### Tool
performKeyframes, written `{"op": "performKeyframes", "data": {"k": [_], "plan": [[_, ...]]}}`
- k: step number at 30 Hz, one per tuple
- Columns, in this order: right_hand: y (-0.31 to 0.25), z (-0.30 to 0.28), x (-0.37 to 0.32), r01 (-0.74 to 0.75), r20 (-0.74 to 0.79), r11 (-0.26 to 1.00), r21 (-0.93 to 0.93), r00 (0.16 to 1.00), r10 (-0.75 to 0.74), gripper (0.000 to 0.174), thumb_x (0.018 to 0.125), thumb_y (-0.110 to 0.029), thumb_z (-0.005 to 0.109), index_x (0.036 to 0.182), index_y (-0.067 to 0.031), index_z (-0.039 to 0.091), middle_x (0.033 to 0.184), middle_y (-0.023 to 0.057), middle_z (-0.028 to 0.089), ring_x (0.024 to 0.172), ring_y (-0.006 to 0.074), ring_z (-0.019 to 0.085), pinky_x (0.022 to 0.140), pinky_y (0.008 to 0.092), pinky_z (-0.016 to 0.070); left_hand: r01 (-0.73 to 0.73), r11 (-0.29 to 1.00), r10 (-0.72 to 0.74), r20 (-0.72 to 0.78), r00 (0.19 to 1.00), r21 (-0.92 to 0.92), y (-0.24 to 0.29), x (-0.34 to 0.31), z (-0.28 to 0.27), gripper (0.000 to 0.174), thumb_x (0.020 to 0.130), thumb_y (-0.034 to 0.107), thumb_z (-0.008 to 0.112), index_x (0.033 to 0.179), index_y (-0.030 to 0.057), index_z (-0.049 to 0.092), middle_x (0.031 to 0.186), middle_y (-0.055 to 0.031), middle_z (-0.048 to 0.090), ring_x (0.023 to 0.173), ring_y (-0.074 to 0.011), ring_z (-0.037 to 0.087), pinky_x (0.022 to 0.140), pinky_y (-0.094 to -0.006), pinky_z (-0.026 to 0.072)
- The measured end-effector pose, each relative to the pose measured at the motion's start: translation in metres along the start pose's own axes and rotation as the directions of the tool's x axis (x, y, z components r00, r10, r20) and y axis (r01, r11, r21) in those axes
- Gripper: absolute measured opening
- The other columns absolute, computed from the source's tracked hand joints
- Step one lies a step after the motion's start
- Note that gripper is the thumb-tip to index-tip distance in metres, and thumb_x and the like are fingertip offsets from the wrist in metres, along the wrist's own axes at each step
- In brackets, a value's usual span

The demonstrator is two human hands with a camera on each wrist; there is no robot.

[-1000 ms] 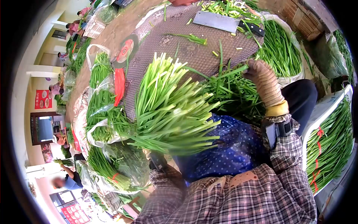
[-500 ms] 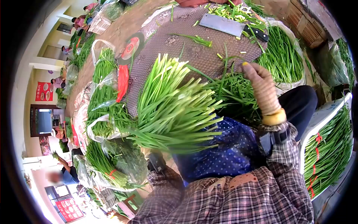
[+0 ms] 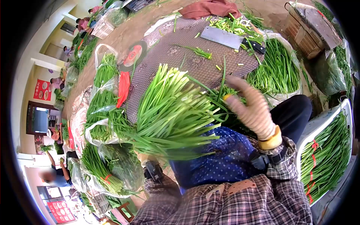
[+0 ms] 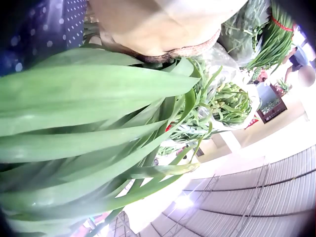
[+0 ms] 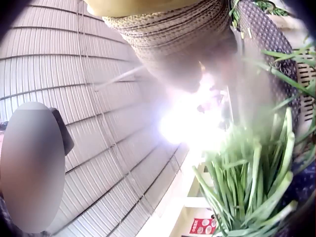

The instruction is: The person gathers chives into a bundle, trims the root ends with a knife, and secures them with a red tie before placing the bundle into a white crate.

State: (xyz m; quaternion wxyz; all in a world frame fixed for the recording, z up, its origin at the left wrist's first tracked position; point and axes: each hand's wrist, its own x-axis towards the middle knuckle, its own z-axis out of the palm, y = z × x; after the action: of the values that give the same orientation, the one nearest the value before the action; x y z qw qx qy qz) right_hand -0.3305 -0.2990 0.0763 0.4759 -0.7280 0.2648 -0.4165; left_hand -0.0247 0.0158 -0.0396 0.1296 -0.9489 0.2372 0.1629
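Observation:
A big bunch of garlic chives (image 3: 174, 116) lies across my left hand (image 3: 142, 159), its pale cut ends pointing up toward the table. Leaves hide most of the left fingers; in the left wrist view only the heel of the cream-gloved hand (image 4: 163, 24) shows above the broad green leaves (image 4: 89, 98). My right hand (image 3: 252, 107), in a striped knit glove with a yellow-tipped thumb, is blurred beside the bunch's right side. Its fingers are extended, thumb apart, with nothing visible between them. Loose chives (image 3: 228, 93) lie just behind it, over the blue dotted apron (image 3: 225, 150).
A cleaver (image 3: 223, 37) lies on the patterned tabletop (image 3: 161, 48) near chopped stalk ends (image 3: 236, 26). A red strip (image 3: 123, 90) hangs at the left edge. Bagged chives (image 3: 273, 67) stand right; a white crate (image 3: 305, 150) of tied chives is by my right side.
My right hand has come back from the loose chives toward the bunch, its fingers spreading. A leaf pinched in it one second ago no longer shows. The left hand keeps the bunch in place.

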Motion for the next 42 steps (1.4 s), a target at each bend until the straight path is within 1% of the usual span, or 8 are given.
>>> {"op": "performKeyframes", "data": {"k": [13,15,22,27,30,34,36,42], "plan": [[0.049,-0.056,-0.009,-0.514,-0.001,0.857,0.04,0.858,0.514,0.019,0.093,-0.012,0.061,0.107,-0.001,0.067,0.074,0.0063,0.065,0.061,0.0151,0.057,0.056,0.0276,0.048,-0.05,0.925,-0.005,0.144,0.99,0.377,0.022,-0.02,-0.03,0.059,0.094,0.029,0.051,0.15,0.0202,0.033,0.155,-0.0067,0.033,0.145,-0.0271,0.025,0.116,-0.0399,0.0261],[0.041,-0.063,-0.017,-0.095,0.06,0.494,-0.864,0.956,0.288,0.03,0.086,-0.018,0.067,0.113,-0.0047,0.063,0.095,0.016,0.067,0.09,0.0333,0.065,0.08,0.043,0.0518,-0.032,0.945,-0.002,0.105,0.994,0.327,0.016,-0.018,-0.017,0.06,0.094,0.03,0.052,0.149,0.0202,0.034,0.155,-0.0069,0.033,0.141,-0.0286,0.031,0.113,-0.0396,0.0307],[-0.007,0.057,-0.011,0.288,0.313,0.845,-0.45,0.938,-0.153,0.036,0.074,-0.015,0.077,0.107,-0.0048,0.064,0.124,0.0197,0.059,0.121,0.0414,0.051,0.104,0.0482,0.0408,0.064,0.994,-0.07,0.068,0.995,0.086,0.006,-0.021,-0.017,0.059,0.092,0.032,0.054,0.148,0.0196,0.038,0.151,-0.0079,0.04,0.132,-0.0287,0.046,0.107,-0.0397,0.0395],[0.039,0.051,-0.01,-0.276,0.098,0.889,0.367,0.961,0.258,0.019,0.086,-0.004,0.065,0.103,0.0022,0.063,0.102,0.0157,0.063,0.093,0.0258,0.06,0.084,0.0391,0.0525,0.001,1.0,-0.004,-0.154,0.988,-0.018,0.001,-0.031,-0.012,0.054,0.094,0.032,0.053,0.145,0.0178,0.043,0.142,-0.008,0.051,0.133,-0.0214,0.045,0.111,-0.0393,0.0346],[0.045,-0.001,-0.001,0.03,-0.142,0.943,-0.331,0.986,-0.082,0.016,0.085,-0.002,0.065,0.1,0.002,0.065,0.09,0.019,0.065,0.09,0.0327,0.062,0.083,0.0407,0.0505,-0.089,0.96,0.136,-0.162,0.977,0.266,-0.017,-0.016,0.01,0.048,0.096,0.031,0.048,0.141,0.0157,0.046,0.14,-0.0051,0.053,0.131,-0.0213,0.047,0.113,-0.0418,0.0332],[0.007,0.001,-0.001,0.165,0.088,0.895,-0.415,0.986,-0.141,0.031,0.077,-0.018,0.076,0.101,-0.0019,0.067,0.108,0.0188,0.064,0.097,0.0371,0.061,0.091,0.0439,0.0482,-0.482,0.692,0.12,-0.573,0.811,-0.537,-0.048,0.017,0.072,0.046,0.098,0.033,0.05,0.14,0.0137,0.045,0.137,-0.0027,0.055,0.128,-0.0188,0.048,0.114,-0.0405,0.032],[-0.011,0.026,0.001,0.039,0.105,0.976,-0.214,0.994,-0.017,0.03,0.075,-0.02,0.078,0.098,-0.0033,0.068,0.099,0.0178,0.066,0.093,0.0369,0.062,0.086,0.0442,0.0491,-0.057,0.973,0.142,-0.383,0.913,0.224,-0.003,-0.028,0.006,0.045,0.099,0.035,0.048,0.138,0.0136,0.045,0.136,-0.0014,0.055,0.126,-0.0181,0.05,0.113,-0.0405,0.0328],[0.021,0.054,0.019,0.33,0.13,0.87,-0.366,0.944,-0.303,0.013,0.085,-0.009,0.068,0.086,0.0024,0.062,0.08,0.0173,0.06,0.076,0.0344,0.057,0.071,0.0422,0.0471,-0.413,0.855,0.117,-0.66,0.742,-0.312,-0.037,0.009,0.039,0.042,0.095,0.039,0.051,0.129,0.0145,0.055,0.131,-0.0062,0.059,0.119,-0.0262,0.055,0.105,-0.0504,0.0404]]}}
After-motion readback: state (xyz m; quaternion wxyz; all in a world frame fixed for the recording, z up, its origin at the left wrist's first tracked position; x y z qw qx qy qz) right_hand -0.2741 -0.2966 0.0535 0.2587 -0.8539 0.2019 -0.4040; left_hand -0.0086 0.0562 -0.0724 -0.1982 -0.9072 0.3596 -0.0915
